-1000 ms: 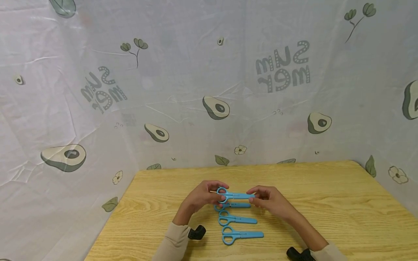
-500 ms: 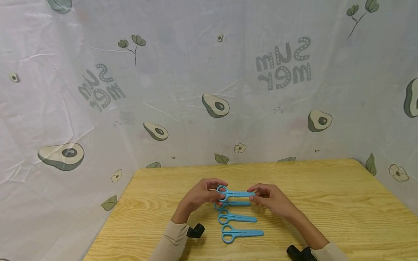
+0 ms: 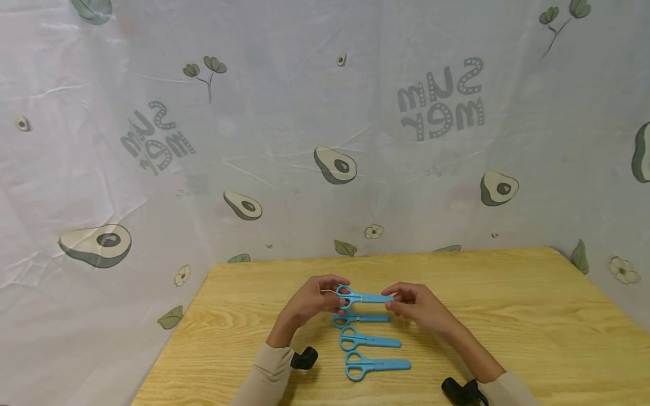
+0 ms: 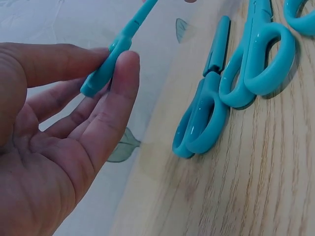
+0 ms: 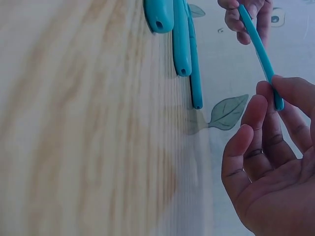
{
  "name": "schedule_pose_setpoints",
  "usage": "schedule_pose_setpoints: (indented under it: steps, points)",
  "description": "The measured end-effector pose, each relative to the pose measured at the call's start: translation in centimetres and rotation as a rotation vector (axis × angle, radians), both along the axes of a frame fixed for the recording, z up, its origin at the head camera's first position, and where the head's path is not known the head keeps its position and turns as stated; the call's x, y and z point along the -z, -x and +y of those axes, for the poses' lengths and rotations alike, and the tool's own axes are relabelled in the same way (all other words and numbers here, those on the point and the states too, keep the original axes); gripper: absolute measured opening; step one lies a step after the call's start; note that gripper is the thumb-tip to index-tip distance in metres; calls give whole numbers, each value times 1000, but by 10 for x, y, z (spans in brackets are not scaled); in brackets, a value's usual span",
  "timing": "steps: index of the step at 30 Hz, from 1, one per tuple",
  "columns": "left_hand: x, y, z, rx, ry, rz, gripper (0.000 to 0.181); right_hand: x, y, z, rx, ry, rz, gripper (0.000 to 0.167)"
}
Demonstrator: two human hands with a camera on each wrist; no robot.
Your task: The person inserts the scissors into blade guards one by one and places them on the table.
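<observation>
A pair of blue scissors [image 3: 368, 298] is held up off the table between both hands, lying roughly level. My left hand [image 3: 310, 300] pinches its handle loops between thumb and fingers, as the left wrist view also shows on the scissors' handle [image 4: 106, 69]. At the other end, my right hand [image 3: 418, 304] pinches the tip of the covered blade [image 5: 268, 69] between thumb and fingers. Below the held pair, three more blue scissors lie in a column on the table: the far pair [image 3: 373, 318], the middle pair [image 3: 373, 340] and the near pair [image 3: 381, 365], all with handles to the left.
The wood-grain table [image 3: 508, 316] reaches back to a pale curtain [image 3: 284, 113] printed with avocados and leaves. Black wrist cameras [image 3: 304, 358] sit on both forearms, beside beige sleeves.
Both hands have raised the held scissors slightly away from the far pair on the table, so more of that pair shows. The grips look the same.
</observation>
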State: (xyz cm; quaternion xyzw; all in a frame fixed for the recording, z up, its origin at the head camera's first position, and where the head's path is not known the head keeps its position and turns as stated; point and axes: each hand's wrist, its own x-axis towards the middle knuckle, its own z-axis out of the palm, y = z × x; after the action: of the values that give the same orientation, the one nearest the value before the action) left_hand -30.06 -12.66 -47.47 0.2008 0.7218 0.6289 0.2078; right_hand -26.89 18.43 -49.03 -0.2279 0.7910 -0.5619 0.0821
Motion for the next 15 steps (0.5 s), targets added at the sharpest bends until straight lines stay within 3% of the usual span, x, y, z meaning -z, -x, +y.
schedule_pose_setpoints:
  steps: [15]
  points:
    - [2, 17, 5, -76, 36, 73, 42, 2, 22, -5, 13, 15, -36, 38]
